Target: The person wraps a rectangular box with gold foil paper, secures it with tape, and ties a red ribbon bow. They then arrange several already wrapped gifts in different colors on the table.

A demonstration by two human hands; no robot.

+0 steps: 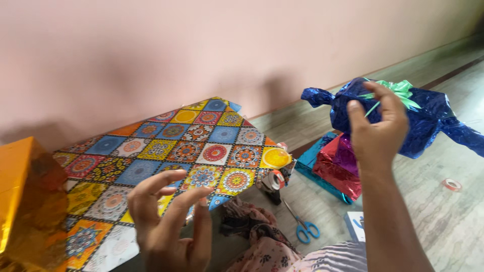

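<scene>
We note patterned sheet (171, 151) on floor (454, 221), gold box (20, 196) at left, blue-handled scissors (305, 229), tape roll (452, 185), red and teal parcels (335, 168).

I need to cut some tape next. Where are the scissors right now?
In the head view, the blue-handled scissors lie on the floor at lower centre, just right of the tape roll and in front of the stacked foil-wrapped boxes.

Both hands are bare, with no rings, watch, bracelet or glove showing on either. The left hand (169, 226) has short, plain nails without polish. The right hand (377, 132) leads into a forearm that is uncovered all the way to the near edge of the view, so no sleeve shows. At the near edge, between the arms, lies clothing of pink floral fabric (262, 252), and just right of it a lighter striped cloth (335, 259).
</scene>
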